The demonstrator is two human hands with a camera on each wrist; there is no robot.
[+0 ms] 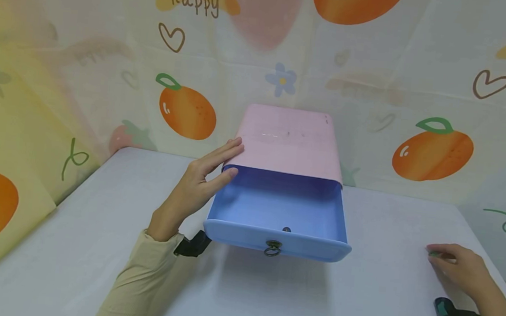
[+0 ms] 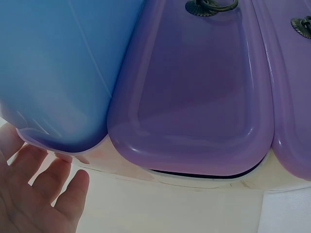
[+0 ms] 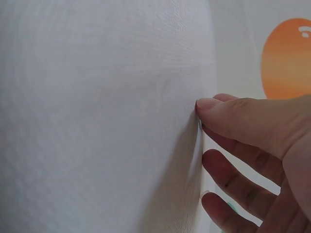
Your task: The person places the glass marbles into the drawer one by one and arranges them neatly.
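Bracing pink cabinet point(image 1: 290, 141), left hand point(image 1: 196, 185) flat-fingered, right hand point(image 1: 462, 271) pinching small green object point(image 1: 433, 253).

A drawer point(image 1: 277, 215) juts forward from its cabinet point(image 1: 290, 141) mid-table point(image 1: 92, 244), the left hand point(image 1: 198, 186) against the cabinet's left side, the right hand point(image 1: 462, 271) well apart at right

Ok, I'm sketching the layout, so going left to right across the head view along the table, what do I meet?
Left hand resting against the pink cabinet's side → open blue drawer with its brass ring pull → bare white tablecloth → right hand on a small green thing.
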